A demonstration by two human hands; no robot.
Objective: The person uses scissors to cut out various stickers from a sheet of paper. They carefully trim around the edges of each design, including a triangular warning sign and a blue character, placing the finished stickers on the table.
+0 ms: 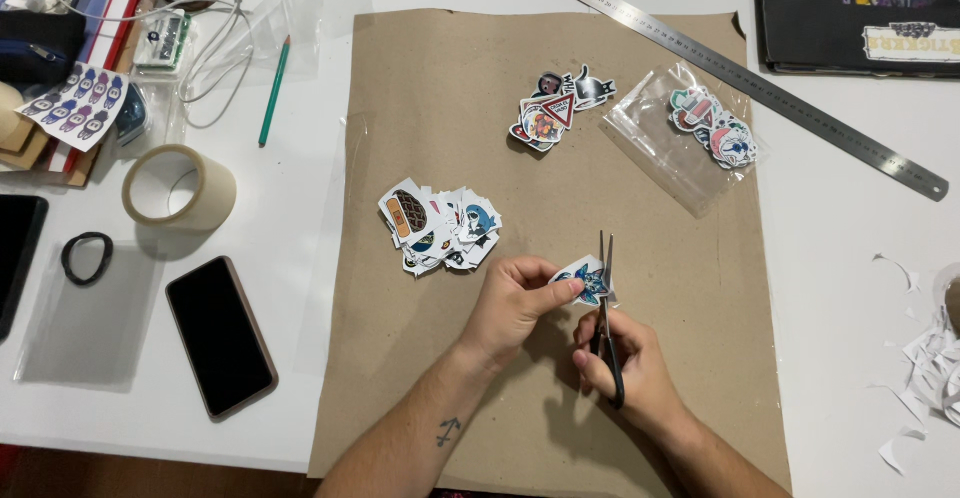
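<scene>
Blue-and-white paper sticker sits pinched between the thumb and fingers of the left hand, held just above the brown kraft paper sheet, near that sheet's lower middle. The right hand is clenched through the loops of black-handled steel scissors, whose blades point away from the person and touch the sticker's right edge. Two loose heaps of cut stickers lie on the sheet: one white-bordered heap just left of the left hand, one smaller dark heap toward the far edge. One clear plastic bag of stickers rests at the sheet's right edge. On the white tabletop lie one long steel ruler, one roll of tan tape, one black phone and one green pencil.
</scene>
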